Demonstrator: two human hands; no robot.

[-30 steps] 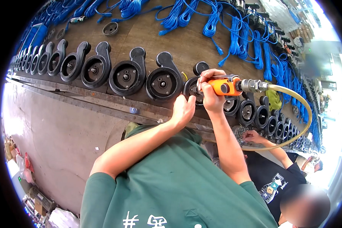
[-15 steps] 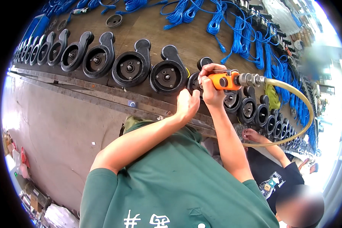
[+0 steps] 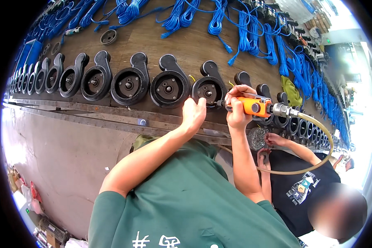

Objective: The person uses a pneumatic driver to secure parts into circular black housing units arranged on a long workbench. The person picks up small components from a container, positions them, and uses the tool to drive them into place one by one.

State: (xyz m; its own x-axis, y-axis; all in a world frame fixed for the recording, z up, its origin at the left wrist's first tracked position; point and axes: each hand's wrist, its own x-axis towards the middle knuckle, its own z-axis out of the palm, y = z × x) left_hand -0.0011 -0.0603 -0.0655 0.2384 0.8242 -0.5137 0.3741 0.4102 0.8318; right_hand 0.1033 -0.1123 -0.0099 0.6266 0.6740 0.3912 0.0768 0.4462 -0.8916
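My right hand (image 3: 239,110) grips an orange air screwdriver (image 3: 254,106), held nearly level and pointing left. Its dark bit (image 3: 220,102) meets the lower right side of a round black housing (image 3: 209,91), though exact contact is too small to make out. This housing has a central shaft and a raised arm with a rounded end. My left hand (image 3: 194,113) is at the housing's near left rim, its fingers curled and thumb raised. Whatever those fingers may hold is hidden. A short yellow wire (image 3: 192,77) sticks up between this housing and its left neighbour (image 3: 169,89).
Similar housings (image 3: 130,86) line the bench edge on both sides. Bundles of blue cable (image 3: 244,33) lie along the far side. A clear yellowish hose (image 3: 328,140) loops right from the tool. At right, a co-worker's hand (image 3: 277,139) is beside a grey speckled round thing (image 3: 257,138).
The screwdriver and right hand have drawn back toward the near right side of the housing, uncovering its face and the bit. My view has shifted; the co-worker's second hand now shows.
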